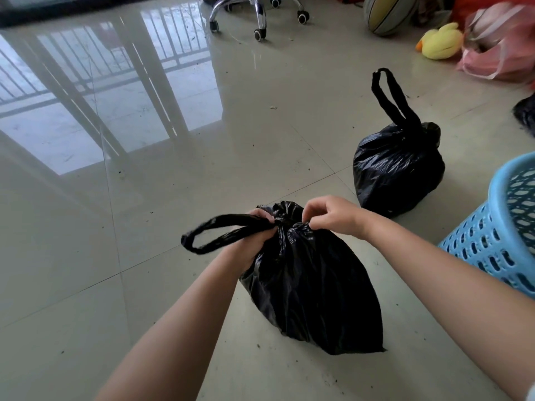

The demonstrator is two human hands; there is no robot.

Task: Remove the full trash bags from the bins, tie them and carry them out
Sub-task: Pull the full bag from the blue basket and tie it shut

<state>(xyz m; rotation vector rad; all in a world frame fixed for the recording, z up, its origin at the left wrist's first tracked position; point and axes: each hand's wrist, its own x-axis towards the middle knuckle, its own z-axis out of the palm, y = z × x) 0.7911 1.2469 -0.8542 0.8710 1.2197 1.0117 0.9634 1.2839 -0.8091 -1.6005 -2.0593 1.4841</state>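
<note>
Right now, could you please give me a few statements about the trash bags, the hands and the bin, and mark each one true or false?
1. The left hand grips the drawstring loop of the near black trash bag. True.
2. The right hand rests flat on the floor. False: it pinches the gathered neck of the near bag.
3. The far black trash bag stands on the tiled floor with its loop handle upright. True.
4. The blue perforated bin stands to the left of both bags. False: it is at the right edge of the view.
5. A yellow plush duck lies beyond the far bag. True.
</note>
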